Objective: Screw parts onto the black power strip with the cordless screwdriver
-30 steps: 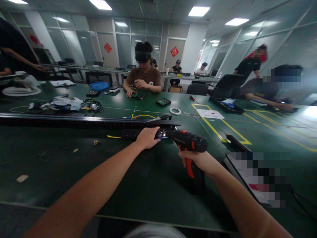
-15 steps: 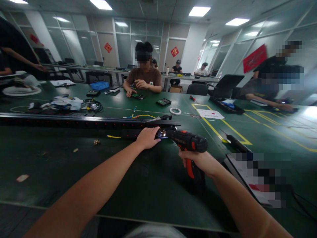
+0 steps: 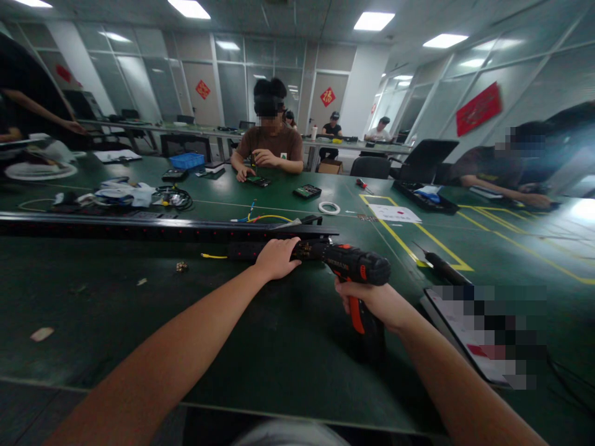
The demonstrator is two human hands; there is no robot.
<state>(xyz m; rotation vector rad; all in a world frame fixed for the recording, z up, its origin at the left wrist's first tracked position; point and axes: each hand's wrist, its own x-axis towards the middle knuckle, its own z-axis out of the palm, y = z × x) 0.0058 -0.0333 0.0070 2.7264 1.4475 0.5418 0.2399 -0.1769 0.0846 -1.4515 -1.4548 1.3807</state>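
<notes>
My right hand [image 3: 372, 300] is wrapped round the handle of a black and orange cordless drill [image 3: 357, 263], whose nose points left. The drill's front meets the end of a black strip-shaped housing [image 3: 244, 251], where small brass-coloured parts [image 3: 304, 249] show; the bit's tip cannot be made out. My left hand [image 3: 279, 259] grips that housing near this end, covering part of it. A yellow wire [image 3: 214, 256] sticks out of the housing's left end. Just behind lies a long black rail [image 3: 139, 229].
A small heap of brass-coloured screws [image 3: 181, 266] lies left of my left arm. Behind the rail are a tangle of cables [image 3: 174, 198] and a white tape roll [image 3: 329, 208]. A soldering-iron-like tool [image 3: 449, 269] lies right. Across the table sits a person [image 3: 267, 145].
The bright light at the drill's nose has gone out. Both hands and the drill stay almost where they were. At the far right, a standing person has bent down or moved.
</notes>
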